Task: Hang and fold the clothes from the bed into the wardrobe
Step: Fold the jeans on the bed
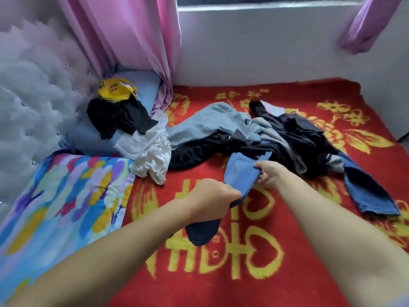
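— Two grips: our left hand (213, 197) bunches the blue garment (240, 173), our right hand (269, 173) pinches its edge, mid-bed (309, 273).
— If we pull now, it could drag the pile (276, 134) along.

Nearer than the clothes pile (254, 134), the red blanket (254, 262) lies bare. Left of the pile, a patterned quilt (62, 196) blocks; behind it, the wall (254, 52) stands.
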`<action>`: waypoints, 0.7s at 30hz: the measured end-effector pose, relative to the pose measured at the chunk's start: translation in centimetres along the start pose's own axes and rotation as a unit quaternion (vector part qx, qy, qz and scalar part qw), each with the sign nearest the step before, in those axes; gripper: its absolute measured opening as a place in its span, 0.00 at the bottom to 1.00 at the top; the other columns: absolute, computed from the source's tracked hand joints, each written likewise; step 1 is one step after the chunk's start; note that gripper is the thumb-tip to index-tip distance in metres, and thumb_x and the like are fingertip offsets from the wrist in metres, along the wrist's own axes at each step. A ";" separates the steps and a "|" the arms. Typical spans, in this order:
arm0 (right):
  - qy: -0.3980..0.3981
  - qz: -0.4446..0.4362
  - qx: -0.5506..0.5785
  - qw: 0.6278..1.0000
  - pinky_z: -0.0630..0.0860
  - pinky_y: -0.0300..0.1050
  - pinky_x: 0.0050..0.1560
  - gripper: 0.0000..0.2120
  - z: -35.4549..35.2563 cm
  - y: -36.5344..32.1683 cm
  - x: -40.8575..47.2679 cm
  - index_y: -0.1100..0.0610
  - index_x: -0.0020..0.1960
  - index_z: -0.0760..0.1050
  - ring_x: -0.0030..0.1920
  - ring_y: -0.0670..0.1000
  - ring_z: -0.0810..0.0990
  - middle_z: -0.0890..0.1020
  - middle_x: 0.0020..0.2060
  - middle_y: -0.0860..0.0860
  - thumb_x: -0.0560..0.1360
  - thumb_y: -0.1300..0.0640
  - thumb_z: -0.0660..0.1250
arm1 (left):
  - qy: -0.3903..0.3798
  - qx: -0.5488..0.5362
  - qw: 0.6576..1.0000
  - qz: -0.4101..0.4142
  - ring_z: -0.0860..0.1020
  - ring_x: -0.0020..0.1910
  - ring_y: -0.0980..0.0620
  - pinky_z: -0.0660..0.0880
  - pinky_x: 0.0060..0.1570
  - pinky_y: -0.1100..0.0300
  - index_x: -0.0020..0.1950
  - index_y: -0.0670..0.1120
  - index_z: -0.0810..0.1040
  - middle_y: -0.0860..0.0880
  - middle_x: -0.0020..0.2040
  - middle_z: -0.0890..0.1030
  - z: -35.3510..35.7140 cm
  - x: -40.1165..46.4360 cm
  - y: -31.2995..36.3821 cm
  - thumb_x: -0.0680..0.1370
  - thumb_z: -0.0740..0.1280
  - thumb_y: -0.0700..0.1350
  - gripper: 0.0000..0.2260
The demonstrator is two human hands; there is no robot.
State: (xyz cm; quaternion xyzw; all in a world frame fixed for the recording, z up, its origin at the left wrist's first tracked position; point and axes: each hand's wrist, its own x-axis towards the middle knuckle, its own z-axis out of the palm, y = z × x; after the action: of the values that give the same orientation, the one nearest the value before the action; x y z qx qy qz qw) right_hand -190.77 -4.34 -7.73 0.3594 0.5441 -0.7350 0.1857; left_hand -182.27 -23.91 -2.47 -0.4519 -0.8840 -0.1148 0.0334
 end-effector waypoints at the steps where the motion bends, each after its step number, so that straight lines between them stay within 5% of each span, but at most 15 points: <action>1: 0.008 0.002 -0.030 1.000 0.73 0.39 0.34 0.05 0.3 0.2 -0.9 0.60 0.49 0.68 0.37 0.52 0.75 0.74 0.39 0.56 0.81 0.65 0.55 | 0.003 -0.001 1.000 0.008 0.68 0.21 0.43 0.62 0.22 0.58 0.29 0.42 0.70 0.44 0.24 0.72 -0.6 -0.6 0.2 0.61 0.66 0.30 0.09; 4: -0.004 -0.014 -0.092 0.996 0.74 0.44 0.57 0.10 0.6 0.3 -3.1 0.63 0.55 0.72 0.64 0.60 0.74 0.76 0.60 0.62 0.81 0.65 0.52 | -0.018 -0.039 0.998 -0.048 0.75 0.33 0.39 0.70 0.30 0.50 0.37 0.41 0.75 0.42 0.32 0.77 -1.2 -1.6 0.3 0.68 0.59 0.38 0.06; 5: -0.017 -0.022 -0.099 0.995 0.71 0.45 0.63 0.13 0.2 0.1 -3.9 0.65 0.61 0.71 0.66 0.60 0.73 0.74 0.63 0.63 0.82 0.64 0.50 | -0.056 -0.070 0.992 -0.091 0.76 0.39 0.39 0.71 0.36 0.49 0.41 0.42 0.76 0.43 0.37 0.79 -1.0 -1.8 0.0 0.70 0.57 0.41 0.09; 7: -0.062 -0.040 -0.067 0.995 0.77 0.41 0.52 0.15 -1.0 -0.3 -5.7 0.63 0.59 0.71 0.51 0.56 0.82 0.82 0.47 0.64 0.83 0.63 0.47 | -0.146 -0.216 0.945 -0.195 0.77 0.50 0.45 0.72 0.50 0.52 0.50 0.45 0.78 0.46 0.46 0.81 -0.3 -1.9 -0.8 0.73 0.58 0.47 0.13; 8: -0.092 -0.055 -0.057 0.993 0.79 0.38 0.41 0.14 -1.6 -0.6 -6.7 0.60 0.52 0.72 0.39 0.51 0.84 0.82 0.35 0.59 0.83 0.64 0.47 | -0.165 -0.328 0.899 -0.240 0.77 0.54 0.48 0.71 0.56 0.53 0.55 0.46 0.78 0.47 0.51 0.81 0.2 -1.9 -1.2 0.76 0.59 0.50 0.14; 10: -0.127 -0.107 -0.094 0.982 0.77 0.37 0.30 0.13 -2.3 -1.5 -8.8 0.57 0.48 0.72 0.30 0.48 0.82 0.81 0.30 0.54 0.81 0.68 0.51 | -0.149 -0.546 0.753 -0.335 0.77 0.57 0.50 0.70 0.61 0.53 0.63 0.47 0.75 0.47 0.54 0.80 1.1 -1.4 -1.7 0.81 0.57 0.56 0.18; 12: -0.163 -0.174 -0.148 0.960 0.78 0.40 0.35 0.12 -2.6 -2.6 -10.6 0.59 0.52 0.75 0.35 0.49 0.81 0.81 0.39 0.58 0.79 0.68 0.55 | -0.110 -0.652 0.630 -0.408 0.76 0.58 0.49 0.71 0.62 0.50 0.67 0.47 0.70 0.44 0.58 0.78 2.1 0.0 -2.0 0.80 0.53 0.61 0.24; 16: -0.254 -0.217 -0.188 0.924 0.77 0.41 0.45 0.11 -2.6 -4.3 -14.8 0.58 0.56 0.80 0.44 0.50 0.80 0.81 0.48 0.57 0.79 0.64 0.61 | -0.078 -0.721 0.520 -0.451 0.79 0.47 0.47 0.76 0.48 0.54 0.63 0.43 0.73 0.43 0.50 0.80 3.8 4.0 -1.9 0.78 0.51 0.68 0.32; 19: -0.346 -0.184 -0.233 0.890 0.78 0.35 0.41 0.13 -3.2 -4.6 -17.9 0.51 0.50 0.84 0.41 0.44 0.82 0.84 0.44 0.49 0.77 0.63 0.62 | 0.011 -0.814 0.341 -0.470 0.76 0.59 0.41 0.71 0.63 0.45 0.64 0.42 0.73 0.39 0.60 0.77 4.0 6.2 -1.8 0.80 0.53 0.64 0.28; 20: -0.361 -0.169 -0.291 0.870 0.77 0.34 0.40 0.16 -3.7 -4.2 -18.4 0.48 0.48 0.84 0.40 0.42 0.81 0.84 0.41 0.46 0.78 0.65 0.61 | 0.049 -0.807 0.334 -0.485 0.74 0.60 0.44 0.68 0.66 0.49 0.63 0.40 0.73 0.40 0.61 0.75 3.6 6.5 -2.0 0.82 0.53 0.59 0.24; 21: -0.364 -0.150 -0.362 0.845 0.75 0.33 0.40 0.19 -4.2 -3.5 -18.3 0.46 0.43 0.83 0.38 0.40 0.79 0.82 0.38 0.42 0.79 0.66 0.60 | 0.081 -0.773 0.378 -0.503 0.74 0.55 0.45 0.68 0.63 0.54 0.58 0.40 0.74 0.40 0.57 0.74 3.5 6.9 -2.4 0.83 0.53 0.52 0.18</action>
State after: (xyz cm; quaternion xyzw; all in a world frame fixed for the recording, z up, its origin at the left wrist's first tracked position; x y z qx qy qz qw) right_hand -179.37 -1.39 7.38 -0.1129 0.7121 -0.5826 0.3752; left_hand -188.10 -19.02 -5.12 0.2570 -0.4697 -0.7803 -0.3233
